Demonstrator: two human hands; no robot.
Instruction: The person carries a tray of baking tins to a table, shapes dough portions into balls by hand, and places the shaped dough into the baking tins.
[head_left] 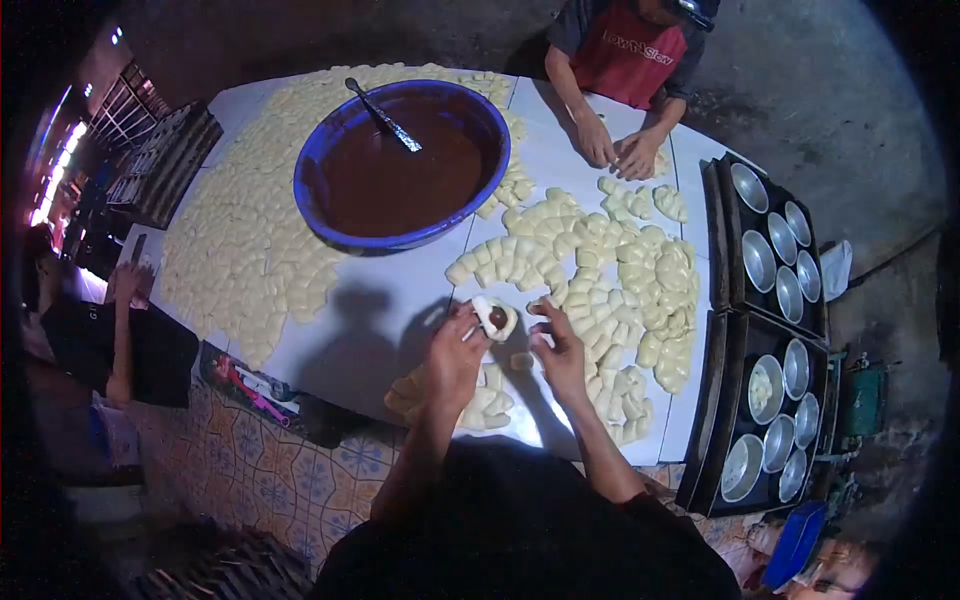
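In my left hand (457,350) is a flattened piece of pale dough (508,328) with a dark brown blob of filling (497,318) on it, held by the fingers. My right hand (560,350) is just to the right of it, thumb and fingers apart, with no object visible between them. A small dough piece (521,362) lies on the white table between my hands. More dough pieces (490,405) lie under my left wrist, and overlapping rows of them (605,320) spread beyond my right hand. Ahead stands a blue tub (400,243) of brown filling (400,180) with a long-handled utensil (384,115) in it.
Many dough pieces (240,230) cover the left side of the white table (345,345). Across it, a co-worker's hands (620,150) handle dough. Black trays (735,400) with round metal tins (758,262) stand along the right edge. Another person (120,340) stands at the left.
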